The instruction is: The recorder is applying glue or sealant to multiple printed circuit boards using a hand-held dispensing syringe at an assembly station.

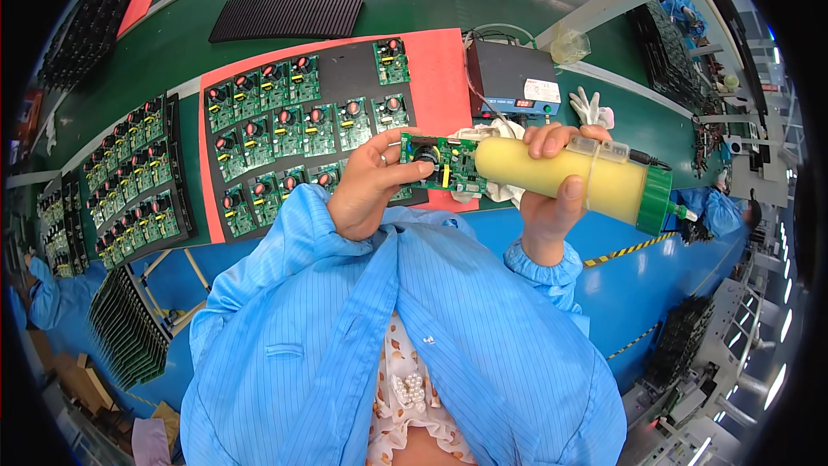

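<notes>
In the middle of the frame, the left hand point(369, 183) is closed on the left end of a green circuit board point(455, 174), the thumb lying across its front. Just right of centre, the right hand point(548, 214) is wrapped around a yellow bottle point(526, 171), fingers over the top and thumb on the near side. The bottle lies nearly level, its green cap point(656, 200) towards the right and its left end at the board's right end; whether the two touch, I cannot tell. A clear plastic piece point(601, 148) sits on the bottle's upper side. Behind the board and bottle is a crumpled white cloth point(507, 193). Left of centre, a black tray point(349, 71) carries rows of similar boards, with one alone at its upper right corner; it lies on a red mat point(442, 69) on the green table point(414, 0). A dark box point(511, 69) stands at upper right, with a white glove point(586, 107) just beside it. More filled trays are at far left, and a black ridged rack point(289, 17) lies at the upper left
</notes>
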The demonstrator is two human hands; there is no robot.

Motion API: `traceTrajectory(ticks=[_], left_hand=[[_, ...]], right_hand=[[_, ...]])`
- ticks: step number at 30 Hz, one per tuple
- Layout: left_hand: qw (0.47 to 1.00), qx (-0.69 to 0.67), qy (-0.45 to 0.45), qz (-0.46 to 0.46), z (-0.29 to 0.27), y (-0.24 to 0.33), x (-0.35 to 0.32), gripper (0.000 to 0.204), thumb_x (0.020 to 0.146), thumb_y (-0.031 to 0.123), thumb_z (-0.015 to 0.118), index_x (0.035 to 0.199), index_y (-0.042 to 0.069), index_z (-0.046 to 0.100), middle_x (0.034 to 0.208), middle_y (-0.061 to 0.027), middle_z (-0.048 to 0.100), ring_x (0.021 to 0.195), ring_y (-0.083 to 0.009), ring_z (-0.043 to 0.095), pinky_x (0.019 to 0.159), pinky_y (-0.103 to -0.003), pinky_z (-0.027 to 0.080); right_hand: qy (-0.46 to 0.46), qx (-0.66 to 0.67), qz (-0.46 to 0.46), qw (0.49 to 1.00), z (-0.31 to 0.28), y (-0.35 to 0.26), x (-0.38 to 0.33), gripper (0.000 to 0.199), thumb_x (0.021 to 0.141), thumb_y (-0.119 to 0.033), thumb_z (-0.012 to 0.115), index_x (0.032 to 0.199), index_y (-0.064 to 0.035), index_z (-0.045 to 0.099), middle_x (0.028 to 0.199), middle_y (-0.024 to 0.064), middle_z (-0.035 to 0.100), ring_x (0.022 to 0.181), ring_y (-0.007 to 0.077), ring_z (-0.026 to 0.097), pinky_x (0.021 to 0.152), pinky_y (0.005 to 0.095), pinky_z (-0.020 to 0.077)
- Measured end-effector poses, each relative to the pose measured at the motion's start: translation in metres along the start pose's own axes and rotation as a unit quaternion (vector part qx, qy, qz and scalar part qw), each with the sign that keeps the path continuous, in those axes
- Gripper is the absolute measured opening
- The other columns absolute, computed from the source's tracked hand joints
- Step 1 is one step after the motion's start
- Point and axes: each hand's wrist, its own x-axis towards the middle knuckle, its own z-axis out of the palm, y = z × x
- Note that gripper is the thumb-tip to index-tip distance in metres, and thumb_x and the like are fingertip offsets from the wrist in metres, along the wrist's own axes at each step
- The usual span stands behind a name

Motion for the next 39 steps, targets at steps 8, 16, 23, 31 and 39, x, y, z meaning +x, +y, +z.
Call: traceTrajectory(ticks=[8, 16, 23, 31, 39], left_hand=[[1.0, 0.018, -0.004, 0.004, -0.002, -0.002, 0.002, 0.046, 0.08, -0.004, 0.058, 0.125, 0.0, 0.046, 0.109, -0.0127, 0.061, 0.094, -0.0163, 0.059, 0.085, -0.026, 0.047], [1.0, -0.009, 0.007, 0.016, -0.006, -0.001, 0.005, 0.046, 0.079, -0.004, 0.061, 0.123, 0.001, 0.047, 0.106, -0.0123, 0.061, 0.093, -0.0164, 0.059, 0.084, -0.026, 0.047], [1.0, -0.016, 0.013, 0.017, 0.002, 0.003, 0.003, 0.047, 0.078, -0.005, 0.063, 0.121, 0.001, 0.048, 0.104, -0.0119, 0.061, 0.092, -0.0166, 0.059, 0.085, -0.025, 0.046], [0.999, 0.003, 0.014, 0.042, 0.005, 0.004, 0.002, 0.049, 0.076, -0.007, 0.063, 0.122, 0.001, 0.048, 0.108, -0.0124, 0.06, 0.094, -0.0166, 0.058, 0.086, -0.026, 0.045], [0.998, 0.015, 0.009, 0.057, 0.002, 0.002, 0.003, 0.051, 0.075, -0.009, 0.064, 0.122, 0.002, 0.048, 0.108, -0.0118, 0.06, 0.095, -0.0163, 0.058, 0.086, -0.026, 0.044]], right_hand=[[0.018, 0.005, 0.008, 1.0, -0.002, 0.001, 0.0, 0.06, 0.079, -0.044, 0.065, 0.124, -0.0151, 0.037, 0.084, 0.0033, 0.053, 0.077, 0.0147, 0.049, 0.076, 0.0344, 0.0379], [0.038, 0.051, 0.024, 0.998, -0.01, -0.009, -0.001, 0.065, 0.08, -0.048, 0.062, 0.128, -0.0144, 0.035, 0.084, 0.0028, 0.052, 0.076, 0.0141, 0.047, 0.076, 0.0352, 0.0396], [0.008, 0.071, 0.001, 0.997, -0.011, -0.003, -0.006, 0.061, 0.08, -0.046, 0.061, 0.127, -0.0148, 0.037, 0.082, 0.0026, 0.051, 0.076, 0.0144, 0.047, 0.077, 0.0361, 0.0414], [0.008, 0.029, 0.027, 0.999, -0.005, -0.001, -0.011, 0.057, 0.079, -0.042, 0.063, 0.123, -0.0154, 0.039, 0.082, 0.0029, 0.051, 0.075, 0.0149, 0.047, 0.076, 0.0359, 0.0412], [0.011, 0.024, 0.036, 0.999, -0.003, 0.001, -0.011, 0.054, 0.078, -0.038, 0.065, 0.122, -0.0156, 0.04, 0.082, 0.003, 0.051, 0.075, 0.0151, 0.047, 0.076, 0.0356, 0.041]])
